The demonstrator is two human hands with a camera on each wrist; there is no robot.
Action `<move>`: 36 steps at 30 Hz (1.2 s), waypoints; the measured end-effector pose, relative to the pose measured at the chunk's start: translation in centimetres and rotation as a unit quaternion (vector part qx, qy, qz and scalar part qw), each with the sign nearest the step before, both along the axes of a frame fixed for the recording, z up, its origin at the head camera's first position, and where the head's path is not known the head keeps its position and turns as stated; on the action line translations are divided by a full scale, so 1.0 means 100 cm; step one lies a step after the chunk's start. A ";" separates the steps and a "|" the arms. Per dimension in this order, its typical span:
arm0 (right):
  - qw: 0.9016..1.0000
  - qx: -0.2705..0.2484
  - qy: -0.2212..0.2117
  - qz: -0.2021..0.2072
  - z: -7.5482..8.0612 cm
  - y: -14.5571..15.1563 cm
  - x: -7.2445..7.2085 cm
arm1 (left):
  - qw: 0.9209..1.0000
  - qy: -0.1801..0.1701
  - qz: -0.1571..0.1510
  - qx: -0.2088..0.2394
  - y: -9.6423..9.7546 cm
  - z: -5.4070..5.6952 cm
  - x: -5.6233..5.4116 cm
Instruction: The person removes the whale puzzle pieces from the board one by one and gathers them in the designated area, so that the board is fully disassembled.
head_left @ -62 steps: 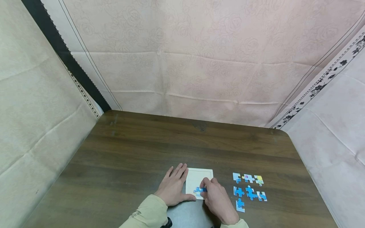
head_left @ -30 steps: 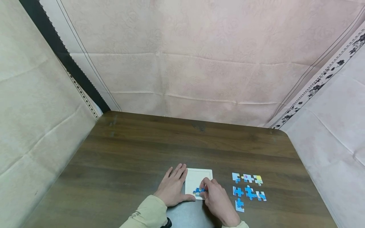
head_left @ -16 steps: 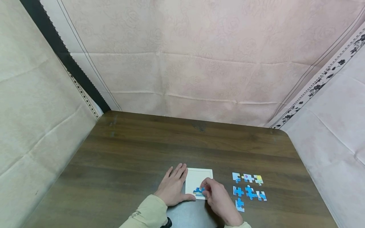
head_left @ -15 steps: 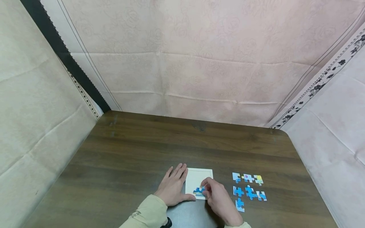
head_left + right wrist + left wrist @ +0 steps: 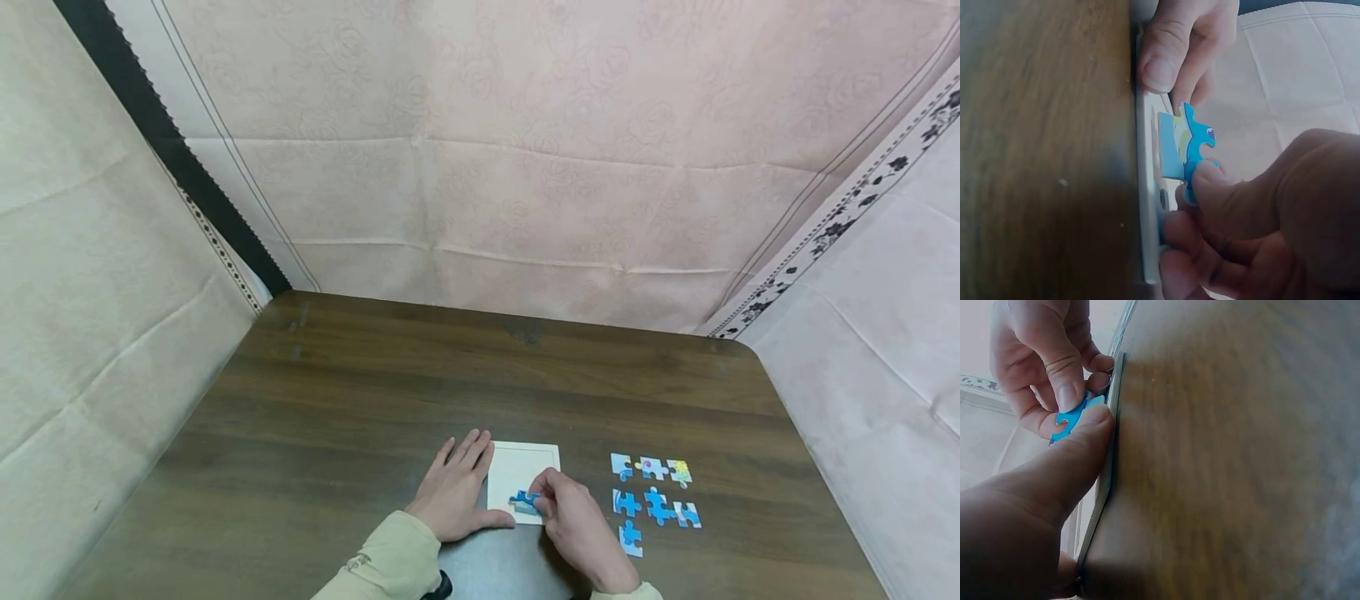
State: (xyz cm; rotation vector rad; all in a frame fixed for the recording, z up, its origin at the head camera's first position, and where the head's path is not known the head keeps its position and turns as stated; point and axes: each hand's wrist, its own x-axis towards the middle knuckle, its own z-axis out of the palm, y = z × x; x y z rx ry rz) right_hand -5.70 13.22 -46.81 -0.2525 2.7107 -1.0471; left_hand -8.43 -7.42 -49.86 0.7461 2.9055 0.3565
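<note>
A white puzzle frame (image 5: 522, 458) lies near the front of the table. My left hand (image 5: 452, 498) rests on its left edge, fingers spread and straight, thumb along the near edge. My right hand (image 5: 576, 525) is over the frame's near right part, thumb and fingertip pinching a blue jigsaw piece (image 5: 522, 497). In the right wrist view that jigsaw piece (image 5: 1186, 140) stands tilted at the frame, showing a pale blue strip and a yellow patch. The left wrist view shows the jigsaw piece (image 5: 1072, 419) just beyond my left thumb; whether its lower edge touches the frame is unclear.
Right of the frame, several loose jigsaw pieces lie in rows on the brown wooden table (image 5: 375, 375): a top row with a yellow piece (image 5: 679, 472), a middle row with a blue piece (image 5: 657, 507), and one piece (image 5: 631, 538) nearest me. Pale cloth (image 5: 480, 192) hangs around the table.
My right hand has shifted slightly right and its fingers have changed position on the jigsaw piece, which is now tilted differently. The left hand and the loose pieces have stayed put.
</note>
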 end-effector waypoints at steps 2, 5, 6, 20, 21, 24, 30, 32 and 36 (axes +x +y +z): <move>1.000 -0.006 0.003 -0.002 0.000 0.001 0.000 | 1.000 0.003 -0.001 -0.002 0.000 0.001 0.000; 1.000 -0.018 0.002 -0.002 -0.001 0.002 0.000 | 1.000 0.004 -0.001 -0.006 0.000 0.001 -0.001; 1.000 -0.022 -0.001 -0.002 -0.001 0.003 0.000 | 1.000 0.005 -0.001 -0.006 0.000 0.001 0.000; 0.997 -0.063 -0.021 -0.026 0.004 0.014 0.006 | 1.000 0.003 0.001 -0.018 0.002 0.000 0.000; 0.997 -0.067 -0.019 -0.027 0.004 0.015 0.006 | 1.000 0.003 0.002 -0.018 0.002 0.000 -0.001; 0.997 -0.072 -0.015 -0.029 0.005 0.018 0.008 | 1.000 0.001 0.004 -0.013 0.001 0.000 0.000; 0.997 -0.066 -0.016 -0.040 0.008 0.024 0.011 | 1.000 -0.002 0.007 -0.008 0.001 0.000 0.000; 0.997 -0.064 -0.022 -0.048 0.008 0.027 0.013 | 1.000 0.001 0.007 -0.010 0.001 0.000 0.000; 0.996 -0.058 -0.027 -0.065 0.011 0.033 0.016 | 1.000 0.004 0.007 -0.015 0.002 0.000 0.000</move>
